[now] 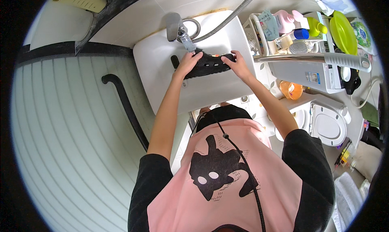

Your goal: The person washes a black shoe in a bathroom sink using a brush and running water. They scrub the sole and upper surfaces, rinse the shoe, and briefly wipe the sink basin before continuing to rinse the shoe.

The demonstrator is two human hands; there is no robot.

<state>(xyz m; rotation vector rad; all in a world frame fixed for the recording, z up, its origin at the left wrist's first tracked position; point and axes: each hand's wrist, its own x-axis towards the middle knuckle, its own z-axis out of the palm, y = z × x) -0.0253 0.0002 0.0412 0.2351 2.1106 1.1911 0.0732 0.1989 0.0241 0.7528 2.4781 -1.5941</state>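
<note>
A black clog-type shoe with oval holes (209, 66) is held sideways over the white sink basin (152, 58). My left hand (189, 63) grips its left end, close under the stream from the chrome faucet (179, 31). At the other end, my right hand (238, 64) pinches the shoe between thumb and fingers. Water runs from the spout onto the shoe's upper edge near my left thumb. A black strap-like piece (174, 62) shows just left of my left hand; whether it belongs to the shoe I cannot tell. Small coloured bits sit on the shoe's upper side.
A grey metal shower hose (225, 22) crosses behind the basin. Right of the sink stand a rack of bottles (261, 34), a long handle with a grey grip (346, 60), a washing machine (297, 73), an orange bin (291, 90) and a toilet (329, 124). A ribbed glass panel (76, 125) borders the left.
</note>
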